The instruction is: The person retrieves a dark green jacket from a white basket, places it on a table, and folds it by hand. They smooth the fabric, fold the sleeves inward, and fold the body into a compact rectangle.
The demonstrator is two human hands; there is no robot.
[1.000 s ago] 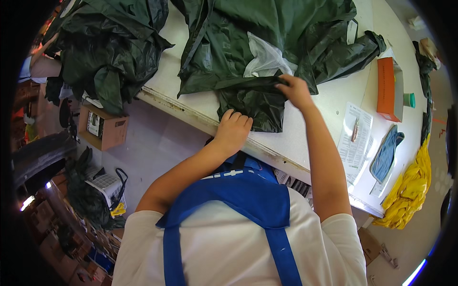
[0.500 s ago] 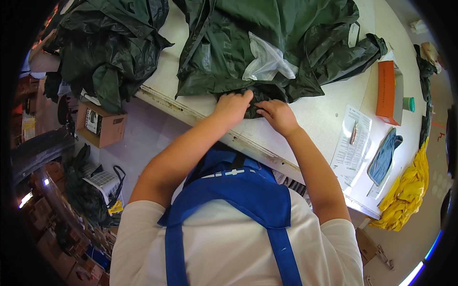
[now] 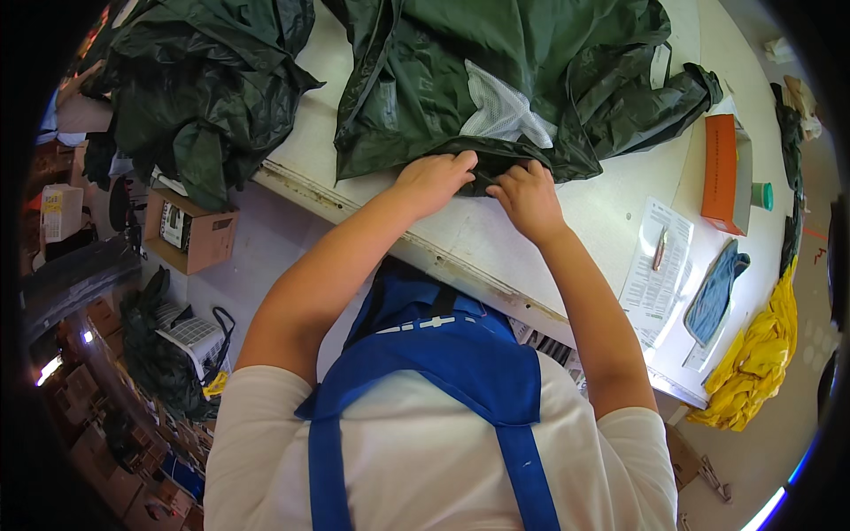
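A dark green rain jacket [image 3: 522, 80] with a white mesh lining patch [image 3: 500, 115] lies spread on the white work table [image 3: 496, 243]. My left hand [image 3: 434, 177] and my right hand [image 3: 529, 195] sit side by side at its near hem, fingers curled into the fabric. Both hands pinch the folded dark edge between them.
A second heap of dark green fabric [image 3: 199, 88] hangs over the table's left end. An orange box [image 3: 719, 173], a printed sheet with a pen [image 3: 660, 261], a blue cloth [image 3: 713, 296] and a yellow garment [image 3: 757, 363] lie to the right. A cardboard box [image 3: 190, 232] stands on the floor.
A dark flap that hung over the table's edge has been brought up onto the table. My hands have come together at the jacket's hem.
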